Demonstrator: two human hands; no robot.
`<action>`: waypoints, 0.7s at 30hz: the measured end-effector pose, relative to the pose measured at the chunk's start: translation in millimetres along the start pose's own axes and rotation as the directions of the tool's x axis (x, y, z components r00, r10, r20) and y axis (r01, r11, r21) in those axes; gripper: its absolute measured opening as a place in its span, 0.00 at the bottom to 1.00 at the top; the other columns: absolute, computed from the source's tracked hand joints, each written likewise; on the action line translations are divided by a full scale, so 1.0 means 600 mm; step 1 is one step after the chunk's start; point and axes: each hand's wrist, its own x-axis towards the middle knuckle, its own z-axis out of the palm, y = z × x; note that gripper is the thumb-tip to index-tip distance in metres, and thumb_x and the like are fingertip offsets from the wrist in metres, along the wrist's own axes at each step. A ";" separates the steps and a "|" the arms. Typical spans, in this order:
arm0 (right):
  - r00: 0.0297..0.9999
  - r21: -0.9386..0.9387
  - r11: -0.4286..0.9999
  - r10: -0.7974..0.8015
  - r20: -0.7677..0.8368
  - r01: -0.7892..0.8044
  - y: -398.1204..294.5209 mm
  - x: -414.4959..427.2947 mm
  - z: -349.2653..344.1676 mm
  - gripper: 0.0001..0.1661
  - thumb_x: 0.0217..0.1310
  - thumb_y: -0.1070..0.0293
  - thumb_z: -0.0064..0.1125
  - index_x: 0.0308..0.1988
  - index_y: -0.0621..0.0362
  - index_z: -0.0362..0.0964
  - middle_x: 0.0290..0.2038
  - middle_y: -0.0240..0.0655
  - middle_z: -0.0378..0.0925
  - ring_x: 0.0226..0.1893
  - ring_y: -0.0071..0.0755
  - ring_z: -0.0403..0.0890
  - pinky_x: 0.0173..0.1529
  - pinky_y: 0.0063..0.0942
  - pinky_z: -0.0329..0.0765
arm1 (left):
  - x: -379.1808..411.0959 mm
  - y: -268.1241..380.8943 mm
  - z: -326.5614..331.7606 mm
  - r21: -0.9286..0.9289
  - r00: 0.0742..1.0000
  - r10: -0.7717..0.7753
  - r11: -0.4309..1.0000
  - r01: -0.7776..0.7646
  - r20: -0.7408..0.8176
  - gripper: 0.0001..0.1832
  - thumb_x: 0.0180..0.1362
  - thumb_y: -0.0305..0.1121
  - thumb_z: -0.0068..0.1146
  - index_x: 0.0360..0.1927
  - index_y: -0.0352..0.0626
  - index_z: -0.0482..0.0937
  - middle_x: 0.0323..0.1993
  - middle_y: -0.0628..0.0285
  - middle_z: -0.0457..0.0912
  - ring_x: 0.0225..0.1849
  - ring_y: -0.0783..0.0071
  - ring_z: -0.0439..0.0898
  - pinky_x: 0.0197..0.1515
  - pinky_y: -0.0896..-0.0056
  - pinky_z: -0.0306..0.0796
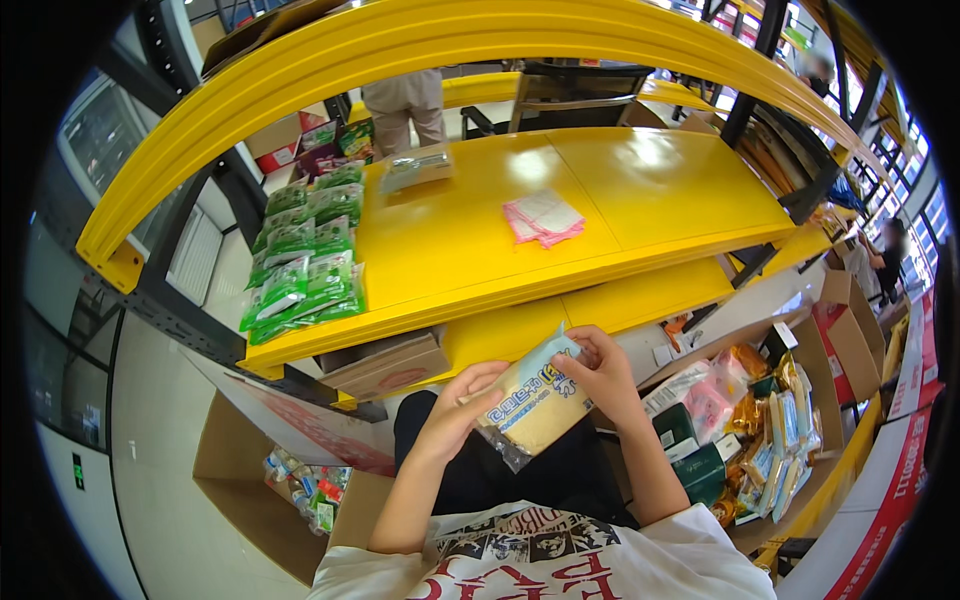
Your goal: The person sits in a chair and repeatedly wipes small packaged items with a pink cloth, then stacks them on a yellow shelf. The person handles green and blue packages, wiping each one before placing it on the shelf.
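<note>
A plastic-wrapped pack of sliced toast bread is held over my lap, tilted. My left hand grips its lower left end, and my right hand has fingers and thumb on its upper right end. Beyond the bread stands a yellow metal shelf. On it a folded white cloth with a pink edge lies near the middle, green packets are piled along the left end, and a clear plastic package rests at the far edge.
To the right stands a large carton with packaged foods and dark green boxes. A carton of plastic bottles is at lower left. A yellow shelf beam crosses above. Behind the shelf are an office chair and a standing person.
</note>
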 end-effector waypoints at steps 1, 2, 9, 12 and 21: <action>1.000 0.054 0.999 0.003 0.026 -0.004 0.001 0.008 0.012 0.17 0.51 0.74 0.64 0.42 0.64 0.68 0.30 0.30 0.76 0.25 0.09 0.68 0.26 0.10 0.65 | -0.006 0.000 -0.014 0.097 1.000 0.014 0.995 -0.015 0.008 0.22 0.57 0.33 0.55 0.53 0.35 0.67 0.48 0.58 0.74 0.49 0.75 0.73 0.51 0.76 0.66; 0.997 0.008 1.000 0.002 0.072 -0.002 0.006 0.017 0.019 0.17 0.51 0.74 0.64 0.41 0.64 0.69 0.31 0.30 0.76 0.26 0.10 0.69 0.27 0.11 0.67 | -0.012 -0.001 -0.027 0.193 1.000 0.025 0.981 -0.028 0.017 0.23 0.57 0.33 0.56 0.53 0.35 0.67 0.49 0.58 0.74 0.48 0.75 0.74 0.51 0.76 0.66; 0.777 -0.054 0.998 0.028 0.629 0.008 -0.033 0.057 0.078 0.18 0.48 0.70 0.66 0.40 0.64 0.73 0.34 0.32 0.77 0.34 0.19 0.75 0.41 0.19 0.73 | -0.024 -0.008 -0.088 -0.175 0.898 -0.344 0.900 0.399 0.275 0.31 0.63 0.56 0.33 0.58 0.40 0.64 0.52 0.55 0.72 0.51 0.65 0.75 0.47 0.65 0.74; 0.626 -0.306 0.927 0.108 0.773 0.218 -0.056 0.082 0.112 0.21 0.51 0.60 0.64 0.43 0.61 0.73 0.38 0.35 0.76 0.41 0.27 0.76 0.47 0.24 0.71 | -0.010 -0.036 -0.058 -0.131 0.916 -0.390 0.907 0.400 0.098 0.33 0.63 0.57 0.31 0.58 0.37 0.64 0.54 0.50 0.71 0.53 0.58 0.74 0.50 0.58 0.73; 0.745 -0.799 0.369 -0.652 0.142 0.475 0.006 0.268 0.048 0.35 0.52 0.56 0.58 0.56 0.61 0.61 0.52 0.49 0.68 0.57 0.50 0.65 0.61 0.38 0.59 | 0.007 -0.033 -0.062 -0.632 0.997 0.017 0.774 0.033 0.072 0.33 0.59 0.56 0.38 0.61 0.42 0.62 0.61 0.47 0.62 0.62 0.48 0.61 0.62 0.45 0.56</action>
